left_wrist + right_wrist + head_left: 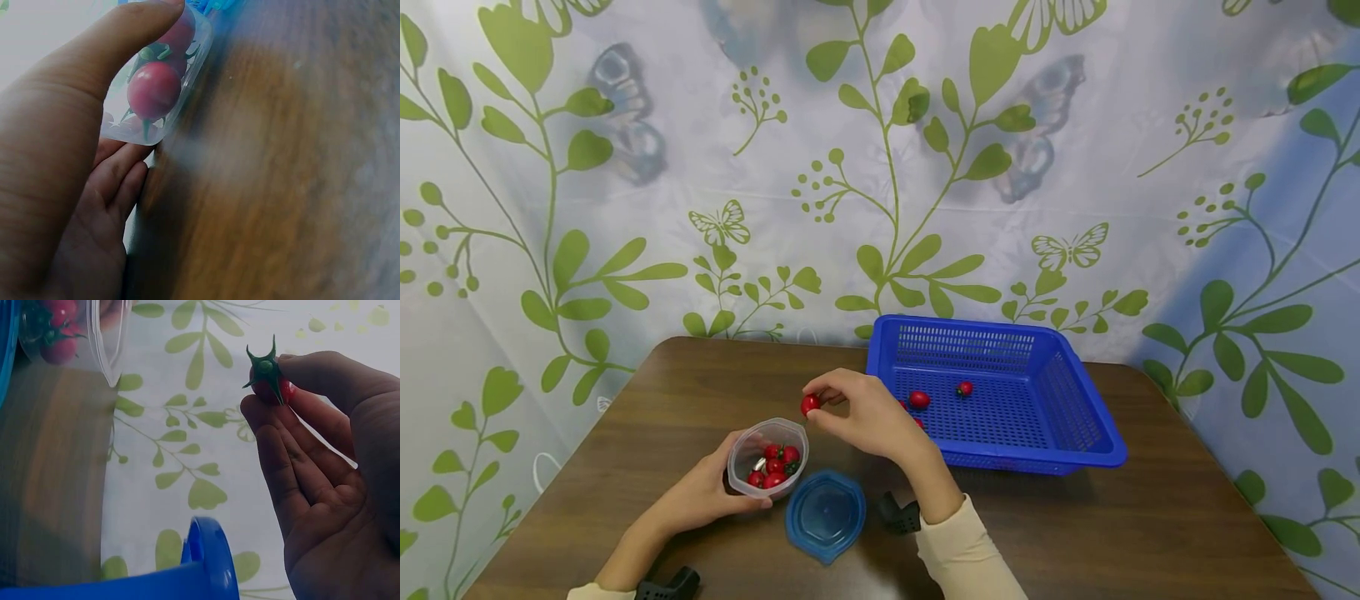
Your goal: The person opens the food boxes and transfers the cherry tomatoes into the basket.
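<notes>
My left hand (703,492) grips a clear plastic container (747,454) by its side, thumb in front and fingers around the back. Several cherry tomatoes (775,465) lie inside it, some with green stems. In the left wrist view one tomato (154,90) shows through the container wall beside the thumb. Between thumb and fingertips my right hand (868,414) pinches a single cherry tomato (810,404), just above and right of the container's rim. Its green calyx (267,367) faces the right wrist camera.
A blue plastic basket (1075,400) stands at the right with a few cherry tomatoes (919,400) on its left part. The translucent blue lid (825,515) lies on the brown wooden table (1120,533) in front of the container. Behind the table hangs a leaf-patterned curtain (820,275).
</notes>
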Available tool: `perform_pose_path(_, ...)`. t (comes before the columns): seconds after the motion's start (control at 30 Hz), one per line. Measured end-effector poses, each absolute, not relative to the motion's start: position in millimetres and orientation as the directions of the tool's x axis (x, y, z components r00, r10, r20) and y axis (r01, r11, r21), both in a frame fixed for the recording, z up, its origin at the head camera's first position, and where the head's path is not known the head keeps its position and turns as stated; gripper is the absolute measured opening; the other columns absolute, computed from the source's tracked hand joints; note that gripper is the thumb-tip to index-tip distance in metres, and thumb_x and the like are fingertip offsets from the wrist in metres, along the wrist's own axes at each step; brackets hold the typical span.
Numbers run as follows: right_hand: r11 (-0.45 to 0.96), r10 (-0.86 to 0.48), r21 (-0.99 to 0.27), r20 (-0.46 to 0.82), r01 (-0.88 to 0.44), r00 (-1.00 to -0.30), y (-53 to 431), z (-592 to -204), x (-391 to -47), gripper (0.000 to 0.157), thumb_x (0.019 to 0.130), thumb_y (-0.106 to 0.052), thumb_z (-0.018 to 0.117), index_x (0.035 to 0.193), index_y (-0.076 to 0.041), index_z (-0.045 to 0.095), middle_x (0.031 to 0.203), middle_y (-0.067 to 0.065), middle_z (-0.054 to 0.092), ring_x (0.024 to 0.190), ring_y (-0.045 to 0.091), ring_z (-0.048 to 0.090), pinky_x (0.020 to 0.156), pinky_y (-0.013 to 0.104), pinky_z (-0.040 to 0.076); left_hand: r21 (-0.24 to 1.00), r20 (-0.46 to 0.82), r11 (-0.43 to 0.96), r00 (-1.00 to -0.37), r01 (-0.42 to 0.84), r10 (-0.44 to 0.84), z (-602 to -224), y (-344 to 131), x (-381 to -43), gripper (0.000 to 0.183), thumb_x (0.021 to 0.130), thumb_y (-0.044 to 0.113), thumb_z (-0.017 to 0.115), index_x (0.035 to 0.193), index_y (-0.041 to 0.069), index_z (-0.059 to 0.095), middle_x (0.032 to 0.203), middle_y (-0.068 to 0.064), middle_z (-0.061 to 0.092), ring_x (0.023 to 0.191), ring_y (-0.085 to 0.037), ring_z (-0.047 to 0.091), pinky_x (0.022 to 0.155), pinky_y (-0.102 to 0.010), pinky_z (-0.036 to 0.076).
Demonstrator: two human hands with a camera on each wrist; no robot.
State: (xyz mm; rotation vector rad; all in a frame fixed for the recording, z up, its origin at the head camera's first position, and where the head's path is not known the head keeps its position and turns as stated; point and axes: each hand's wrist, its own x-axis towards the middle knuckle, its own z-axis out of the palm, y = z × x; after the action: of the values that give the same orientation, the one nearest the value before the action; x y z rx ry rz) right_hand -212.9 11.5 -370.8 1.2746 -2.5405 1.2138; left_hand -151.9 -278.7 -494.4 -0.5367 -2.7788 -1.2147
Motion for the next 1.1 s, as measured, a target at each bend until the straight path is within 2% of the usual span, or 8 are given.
perform_pose_path(0.1, 0.346, -0.647, -0.635, 0.371, -0.691, -0.666, 15, -370, -215, 0.028, 0.095, -0.017, 0.076, 0.121, -0.007, 0.07, 0.109, 0.0, 0.072, 0.101, 0.016, 0.071, 0.091, 0.034, 0.058, 0.703, 0.197, 0.623, -0.936, 0.342, 0.292, -495, -279, -152, 0.093, 0.076, 0.048, 0.091, 0.148, 0.016, 0.041, 0.138, 0.002, 0.061, 0.124, -0.018, 0.059, 0.103, -0.03, 0.049)
perform_pose_path(0.23, 0.355, -0.632, -0.641, 0.373, -0.681, -0.68, 21, -368, -218, 0.029, 0.095, -0.017, 0.076, 0.121, -0.007, 0.069, 0.109, -0.001, 0.071, 0.101, 0.017, 0.071, 0.091, 0.03, 0.057, 0.704, 0.196, 0.622, -0.936, 0.342, 0.293, -495, -279, -153, 0.094, 0.076, 0.048, 0.091, 0.148, 0.016, 0.041, 0.138, 0.002, 0.061, 0.124, -0.019, 0.06, 0.103, -0.031, 0.049)
perform_pose_path(0.53, 0.391, -0.588, -0.65, 0.368, -0.652, -0.72, 37, -366, -223, 0.029, 0.095, -0.019, 0.076, 0.121, -0.009, 0.069, 0.109, -0.002, 0.071, 0.099, 0.01, 0.07, 0.091, 0.033, 0.058, 0.692, 0.2, 0.634, -0.936, 0.345, 0.291, -494, -279, -152, 0.096, 0.075, 0.049, 0.091, 0.149, 0.015, 0.041, 0.139, 0.002, 0.061, 0.125, -0.021, 0.059, 0.104, -0.033, 0.05)
perform_pose_path(0.77, 0.412, -0.557, -0.664, 0.359, -0.624, -0.749, 48, -367, -227, 0.027, 0.094, -0.018, 0.077, 0.12, -0.012, 0.07, 0.108, -0.003, 0.071, 0.099, 0.01, 0.069, 0.091, 0.03, 0.057, 0.689, 0.203, 0.637, -0.936, 0.346, 0.289, -494, -279, -152, 0.095, 0.075, 0.049, 0.091, 0.148, 0.016, 0.041, 0.139, 0.003, 0.061, 0.126, -0.021, 0.059, 0.105, -0.033, 0.049)
perform_pose_path(1.1, 0.437, -0.54, -0.663, 0.347, -0.608, -0.767, 60, -366, -230, 0.027, 0.095, -0.017, 0.076, 0.12, -0.012, 0.069, 0.112, 0.001, 0.07, 0.103, 0.023, 0.071, 0.093, 0.036, 0.057, 0.685, 0.192, 0.647, -0.939, 0.336, 0.285, -495, -279, -152, 0.097, 0.074, 0.051, 0.091, 0.15, 0.017, 0.04, 0.141, 0.003, 0.06, 0.127, -0.021, 0.058, 0.106, -0.036, 0.049)
